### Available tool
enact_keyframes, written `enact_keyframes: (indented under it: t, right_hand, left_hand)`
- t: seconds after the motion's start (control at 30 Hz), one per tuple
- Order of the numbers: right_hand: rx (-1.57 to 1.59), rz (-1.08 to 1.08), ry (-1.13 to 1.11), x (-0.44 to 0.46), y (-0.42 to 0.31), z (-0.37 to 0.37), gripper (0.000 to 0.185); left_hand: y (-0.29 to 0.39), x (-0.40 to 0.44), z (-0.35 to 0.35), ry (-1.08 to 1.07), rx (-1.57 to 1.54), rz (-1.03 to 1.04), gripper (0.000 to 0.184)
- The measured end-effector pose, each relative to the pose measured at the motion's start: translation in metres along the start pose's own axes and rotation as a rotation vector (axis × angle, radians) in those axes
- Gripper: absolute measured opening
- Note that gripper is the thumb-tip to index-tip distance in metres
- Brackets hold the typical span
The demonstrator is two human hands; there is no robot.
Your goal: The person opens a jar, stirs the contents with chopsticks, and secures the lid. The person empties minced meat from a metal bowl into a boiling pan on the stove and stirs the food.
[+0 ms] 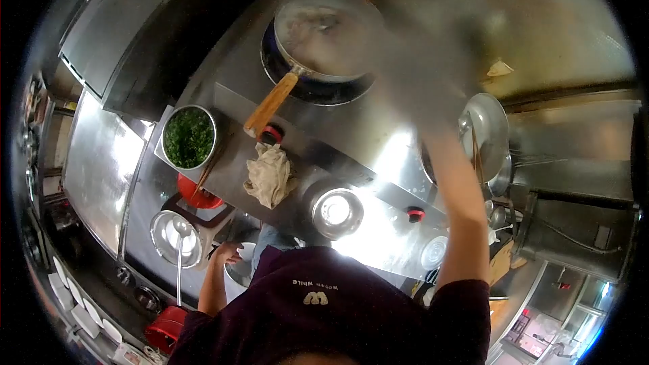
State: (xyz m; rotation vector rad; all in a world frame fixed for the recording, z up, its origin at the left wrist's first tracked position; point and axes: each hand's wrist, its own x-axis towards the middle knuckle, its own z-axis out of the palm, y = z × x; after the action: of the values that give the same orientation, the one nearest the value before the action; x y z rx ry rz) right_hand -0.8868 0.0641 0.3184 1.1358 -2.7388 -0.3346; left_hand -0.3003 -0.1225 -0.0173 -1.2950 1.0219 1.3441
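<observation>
My left hand [228, 252] hangs low beside a white container [245, 253], its fingers loosely curled and apart, with nothing visible in them. My right arm reaches forward, and my right hand [436, 118] is veiled by grey steam, so its fingers and anything in them are hidden. Ahead on the stove, a wok [329, 67] with a wooden handle [272, 103] steams over its contents. A metal wok or bowl [497, 128] with chopsticks [477, 155] across it lies right of my right forearm.
A steel pot of chopped greens [189, 136] stands at the left, near a crumpled cloth [269, 176]. A metal bowl [337, 213] sits at the counter's front. Lower left are a bowl [162, 247] with a ladle [180, 250] and a red container [166, 326]. Stove knobs [415, 215] jut out.
</observation>
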Motion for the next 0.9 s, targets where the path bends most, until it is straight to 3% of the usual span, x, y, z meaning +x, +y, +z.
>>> enact_keyframes:
  t: [0.03,0.13,0.23,0.33,0.43,0.53,0.57,0.63,0.77,0.87,0.9]
  right_hand:
    - [0.138,-0.067,0.230,-0.020,0.001,-0.027,0.020]
    - [0.047,-0.026,0.167,-0.050,-0.001,-0.025,0.020]
    - [0.187,-0.088,0.238,-0.048,-0.026,-0.044,0.021]
    - [0.031,-0.125,0.397,-0.011,-0.024,-0.021,0.022]
    - [0.026,-0.088,0.162,-0.001,0.004,-0.022,0.020]
    - [0.028,-0.065,0.163,-0.040,0.003,-0.057,0.016]
    - [0.045,-0.102,0.246,-0.044,0.004,-0.056,0.015]
    - [0.081,-0.165,0.417,-0.050,0.006,-0.052,0.014]
    - [0.153,0.010,0.281,-0.021,0.011,-0.051,0.016]
    - [0.068,0.032,0.266,-0.001,0.012,-0.015,0.020]
    - [0.084,0.040,0.259,-0.001,0.007,-0.010,0.022]
  left_hand:
    - [-0.002,-0.004,0.000,0.009,-0.028,0.012,0.041]
    - [0.002,-0.024,0.009,0.032,-0.042,0.024,0.040]
    - [-0.003,-0.032,0.012,0.066,0.025,0.018,0.039]
    - [0.001,-0.027,0.012,0.079,0.019,-0.033,0.037]
    - [0.003,-0.017,0.006,0.003,-0.052,-0.006,0.042]
    - [0.001,-0.017,0.011,0.042,-0.047,-0.013,0.045]
    - [-0.005,-0.014,0.007,-0.060,-0.097,-0.005,0.049]
    - [0.001,-0.030,0.016,0.046,-0.089,-0.008,0.038]
    - [0.005,-0.017,0.009,0.054,-0.034,-0.046,0.033]
    - [-0.004,-0.017,0.001,-0.015,-0.096,0.122,0.026]
    - [0.003,-0.017,0.008,0.102,-0.047,0.061,0.023]
